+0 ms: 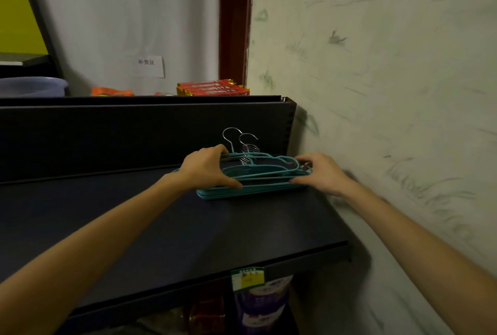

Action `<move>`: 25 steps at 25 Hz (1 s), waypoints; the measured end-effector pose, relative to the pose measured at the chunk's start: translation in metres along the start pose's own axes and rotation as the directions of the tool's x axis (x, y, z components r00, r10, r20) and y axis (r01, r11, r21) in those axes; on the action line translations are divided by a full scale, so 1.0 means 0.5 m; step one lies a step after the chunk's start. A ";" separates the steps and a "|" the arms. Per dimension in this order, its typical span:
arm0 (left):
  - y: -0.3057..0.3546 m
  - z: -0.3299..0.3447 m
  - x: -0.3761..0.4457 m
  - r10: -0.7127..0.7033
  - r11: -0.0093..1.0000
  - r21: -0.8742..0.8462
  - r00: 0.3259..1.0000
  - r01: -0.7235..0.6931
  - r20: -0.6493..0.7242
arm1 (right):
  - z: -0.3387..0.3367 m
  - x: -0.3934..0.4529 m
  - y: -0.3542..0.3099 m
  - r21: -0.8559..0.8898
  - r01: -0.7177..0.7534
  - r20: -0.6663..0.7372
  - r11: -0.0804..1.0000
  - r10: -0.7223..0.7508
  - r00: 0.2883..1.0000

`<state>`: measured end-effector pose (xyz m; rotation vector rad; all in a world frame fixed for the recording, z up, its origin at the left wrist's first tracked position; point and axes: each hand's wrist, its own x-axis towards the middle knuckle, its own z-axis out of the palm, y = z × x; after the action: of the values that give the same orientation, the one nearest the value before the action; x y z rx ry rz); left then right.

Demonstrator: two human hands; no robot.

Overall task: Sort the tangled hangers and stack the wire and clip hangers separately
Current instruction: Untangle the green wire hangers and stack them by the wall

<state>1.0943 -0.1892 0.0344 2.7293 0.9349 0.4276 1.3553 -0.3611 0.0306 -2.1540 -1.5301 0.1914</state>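
Starting at the far left, I note a pale plastic basin (32, 86) on the top ledge, then orange packets (111, 91) and red wrapped bars (212, 87) further along, with a paper label (147, 66) on the sheet behind them. None of that concerns me.

Below, on the dark shelf (134, 213), my left hand (207, 168) sits on the left end of the teal hangers (252, 184), fingers curled over the upper wires and thumb pressed at the front, so it grips the bundle. The stack lies flat near the back right corner of the shelf, its long axis running left to right across my view, roughly parallel to the shelf's back panel. Behind the teal ones, two silver hooks (236, 138) stand up, and a small cluster of chrome hooks (250, 150) sits just beside them; whether these belong to the clip hangers I cannot tell.

My right hand (322, 173) holds the opposite end, fingertips pinching the teal wires close to the wall (376, 92). Both hands are equally near, one at each end, so I judge the next move is a two-handed squaring or lift of the stack, keeping it level along that axis. The wall leaves little room on the right.
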 end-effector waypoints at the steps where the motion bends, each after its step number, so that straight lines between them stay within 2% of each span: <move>1: -0.004 0.006 0.005 -0.012 1.000 0.005 1.000 0.012 0.027 | 0.006 0.002 0.004 -0.014 -0.005 0.015 1.000 0.005 1.000; 7: -0.020 0.031 0.016 -0.043 0.999 -0.007 0.993 0.044 0.109 | 0.024 0.025 0.014 -0.098 -0.044 0.062 0.994 0.050 0.997; 12: -0.028 0.043 0.015 -0.041 0.998 -0.050 0.995 0.046 0.088 | 0.024 0.035 0.020 -0.063 -0.066 0.099 0.996 0.072 0.993; 16: -0.018 0.030 0.012 -0.008 0.992 -0.127 0.999 0.004 -0.035 | 0.021 0.039 0.030 -0.078 -0.062 0.133 0.995 0.072 0.988; 21: 0.016 0.032 0.029 0.017 0.997 -0.078 0.999 -0.013 0.040 | 0.001 0.043 0.044 -0.072 -0.092 0.133 0.993 0.101 0.986; 25: 0.022 0.049 0.040 0.031 0.997 -0.078 0.999 -0.029 0.032 | -0.003 0.042 0.050 -0.047 -0.106 0.112 0.993 0.111 0.988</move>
<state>1.1240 -0.1878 0.0187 2.6750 0.8515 0.4133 1.3848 -0.3485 0.0237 -2.2964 -1.4907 0.3277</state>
